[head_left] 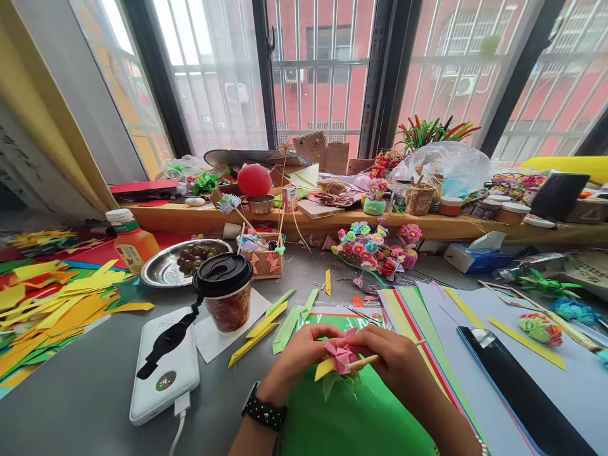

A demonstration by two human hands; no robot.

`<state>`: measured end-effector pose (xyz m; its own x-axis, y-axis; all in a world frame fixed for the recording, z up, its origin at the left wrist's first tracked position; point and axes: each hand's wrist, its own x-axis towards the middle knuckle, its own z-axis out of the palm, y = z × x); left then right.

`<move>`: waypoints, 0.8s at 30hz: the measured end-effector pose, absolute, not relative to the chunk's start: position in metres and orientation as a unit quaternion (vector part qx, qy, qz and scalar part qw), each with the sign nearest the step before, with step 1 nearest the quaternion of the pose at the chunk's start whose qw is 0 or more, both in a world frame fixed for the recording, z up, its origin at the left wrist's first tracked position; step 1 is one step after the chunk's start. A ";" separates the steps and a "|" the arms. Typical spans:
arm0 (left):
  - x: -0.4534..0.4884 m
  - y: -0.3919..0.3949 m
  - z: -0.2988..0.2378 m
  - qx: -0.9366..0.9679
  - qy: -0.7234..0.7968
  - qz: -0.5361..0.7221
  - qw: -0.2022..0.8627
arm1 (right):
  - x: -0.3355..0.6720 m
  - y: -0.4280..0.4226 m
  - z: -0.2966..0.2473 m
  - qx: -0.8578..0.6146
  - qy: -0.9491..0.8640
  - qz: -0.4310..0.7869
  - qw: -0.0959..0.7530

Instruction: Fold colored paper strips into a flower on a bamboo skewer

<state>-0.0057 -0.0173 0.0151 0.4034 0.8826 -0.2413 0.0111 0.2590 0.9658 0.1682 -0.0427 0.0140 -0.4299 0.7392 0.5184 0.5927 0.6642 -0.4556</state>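
Both my hands meet low in the middle of the view, above a green paper sheet [351, 411]. My left hand [297, 358], with a black watch on its wrist, pinches a small pink folded-paper flower [341, 356] that has a yellow paper strip [324, 369] under it. My right hand [396, 361] is closed on the same flower and on a thin wooden stick [368, 361] that pokes toward it. Folded yellow and green paper strips [273, 326] lie on the grey table just beyond my hands.
A lidded paper cup [225, 291] and a white power bank [164, 364] sit to the left. A metal dish of grapes [183, 263], a juice bottle [130, 240], paper-flower bouquet [370, 247], stacked coloured sheets [418, 316] and a dark phone [517, 389] surround the work spot. Paper scraps [52, 304] cover the left.
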 end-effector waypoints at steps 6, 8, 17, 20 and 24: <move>-0.006 -0.017 0.014 0.480 0.453 0.328 0.676 | 0.166 -0.042 0.010 -0.408 -0.828 0.087 0.376; -0.006 -0.016 0.014 0.484 0.447 0.335 0.674 | 0.166 -0.042 0.010 -0.403 -0.835 0.087 0.363; -0.007 -0.016 0.013 0.484 0.419 0.363 0.677 | 0.157 -0.047 0.014 -0.365 -0.839 -0.039 0.401; -0.007 -0.016 0.014 0.483 0.419 0.374 0.672 | 0.158 -0.046 0.015 -0.357 -0.834 -0.020 0.421; -0.007 -0.015 0.016 0.475 0.423 0.387 0.668 | 0.163 -0.045 0.017 -0.378 -0.824 0.056 0.419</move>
<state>-0.0069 -0.0150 0.0159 0.3439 0.9181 -0.1971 -0.1147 0.2495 0.9616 0.1625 -0.0446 0.0166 -0.3641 0.6691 0.6479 0.5760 0.7084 -0.4079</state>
